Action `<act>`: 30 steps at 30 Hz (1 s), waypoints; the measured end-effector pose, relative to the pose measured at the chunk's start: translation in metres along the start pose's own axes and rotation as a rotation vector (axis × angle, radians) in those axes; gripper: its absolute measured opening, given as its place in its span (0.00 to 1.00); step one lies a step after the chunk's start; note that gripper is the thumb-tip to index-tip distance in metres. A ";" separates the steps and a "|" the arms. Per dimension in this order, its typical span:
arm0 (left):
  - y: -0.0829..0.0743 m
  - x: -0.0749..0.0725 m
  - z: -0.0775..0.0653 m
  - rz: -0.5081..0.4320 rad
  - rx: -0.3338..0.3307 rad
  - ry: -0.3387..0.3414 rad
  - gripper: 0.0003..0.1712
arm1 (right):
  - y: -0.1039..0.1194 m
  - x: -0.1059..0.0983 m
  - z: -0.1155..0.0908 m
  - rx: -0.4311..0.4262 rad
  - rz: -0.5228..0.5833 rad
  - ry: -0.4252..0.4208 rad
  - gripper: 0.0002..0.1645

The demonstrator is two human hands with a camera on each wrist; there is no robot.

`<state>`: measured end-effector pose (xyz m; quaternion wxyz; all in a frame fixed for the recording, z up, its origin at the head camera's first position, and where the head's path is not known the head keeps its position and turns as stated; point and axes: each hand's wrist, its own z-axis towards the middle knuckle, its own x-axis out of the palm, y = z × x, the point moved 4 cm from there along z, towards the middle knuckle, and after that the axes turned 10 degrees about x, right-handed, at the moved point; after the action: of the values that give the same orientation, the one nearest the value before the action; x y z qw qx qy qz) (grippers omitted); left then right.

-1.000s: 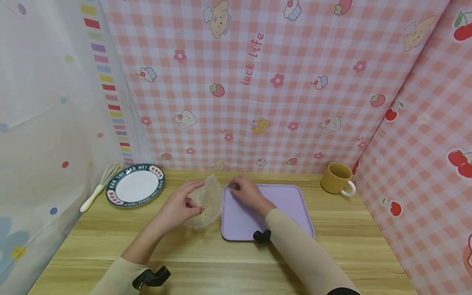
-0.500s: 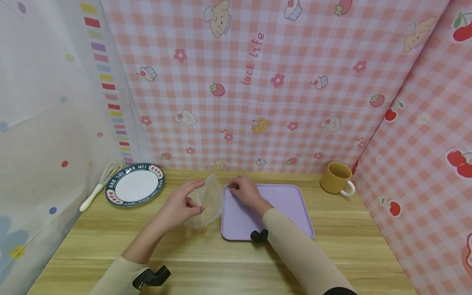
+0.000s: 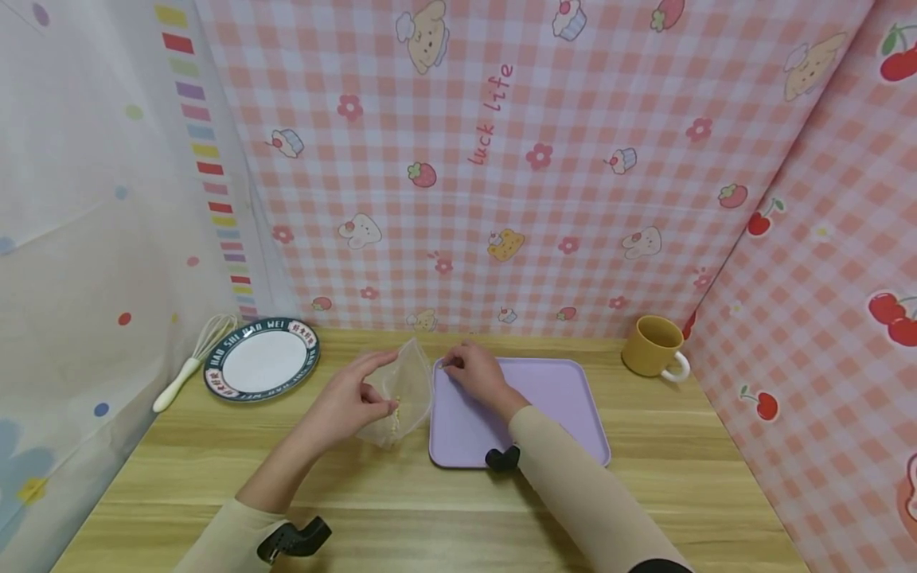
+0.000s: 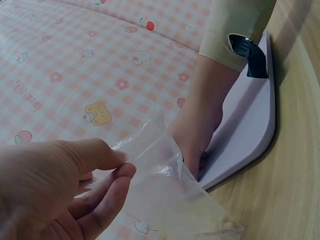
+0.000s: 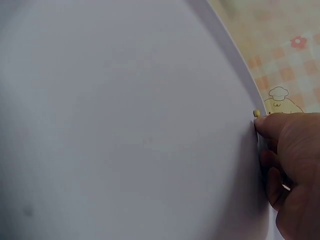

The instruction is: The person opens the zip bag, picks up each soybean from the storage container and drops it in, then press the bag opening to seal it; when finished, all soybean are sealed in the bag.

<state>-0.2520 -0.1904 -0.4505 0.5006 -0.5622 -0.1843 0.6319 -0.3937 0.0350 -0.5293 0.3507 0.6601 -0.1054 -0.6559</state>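
Note:
A clear plastic bag [image 3: 414, 390] stands left of the purple tray [image 3: 494, 446], its top spread apart. Small yellow bean-like pieces [image 3: 396, 418] lie low inside it. My left hand [image 3: 351, 402] pinches the bag's side; in the left wrist view, thumb and fingertips meet on the film. My right hand [image 3: 476, 374] reaches the tray's far left corner with its fingers curled. In the right wrist view, one bean-like piece [image 5: 256, 113] sits by the tray's rim, right at a fingertip. Whether the fingers pinch it or only touch it cannot be told.
A white plate [image 3: 265, 362] with a dark green rim lies at the back left. Beside it is a whisk [image 3: 179, 383] with a cream handle. A yellow mug [image 3: 652, 348] with a white handle stands at the back right. Patterned cloth walls [image 3: 458, 199] enclose the wooden table [image 3: 401, 509].
My right forearm has shifted slightly left, and its fingertips are a little closer to the tray's corner, where the small piece is now hidden in the head view. The left hand and bag stay put.

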 end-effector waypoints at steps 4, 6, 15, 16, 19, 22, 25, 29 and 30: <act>0.001 0.000 0.000 -0.006 0.000 0.001 0.47 | -0.001 0.000 -0.001 0.009 -0.002 0.000 0.03; 0.001 0.000 0.000 -0.005 0.003 0.001 0.47 | -0.001 -0.001 -0.001 0.006 0.004 0.003 0.03; 0.003 -0.001 0.000 -0.001 0.004 -0.004 0.47 | 0.003 -0.014 -0.007 -0.020 0.205 0.030 0.03; 0.002 -0.001 0.000 -0.002 0.007 -0.005 0.47 | 0.004 -0.015 -0.008 -0.023 0.216 0.032 0.03; 0.002 -0.001 0.000 -0.006 0.016 -0.006 0.47 | 0.008 -0.018 -0.009 -0.036 0.230 0.031 0.03; 0.001 -0.001 0.000 -0.006 0.019 -0.006 0.47 | 0.010 -0.019 -0.009 -0.058 0.227 0.018 0.03; 0.001 -0.001 -0.001 -0.002 0.019 -0.005 0.47 | 0.012 -0.020 -0.011 -0.086 0.235 0.000 0.03; 0.000 -0.001 0.000 0.007 0.016 -0.005 0.46 | 0.016 -0.023 -0.014 -0.114 0.268 -0.027 0.04; 0.000 -0.001 0.000 0.008 0.016 -0.006 0.46 | 0.017 -0.024 -0.015 -0.118 0.274 -0.035 0.04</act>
<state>-0.2519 -0.1912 -0.4505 0.5020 -0.5570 -0.1784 0.6371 -0.3774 0.0418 -0.5022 0.4732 0.6064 -0.1620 -0.6181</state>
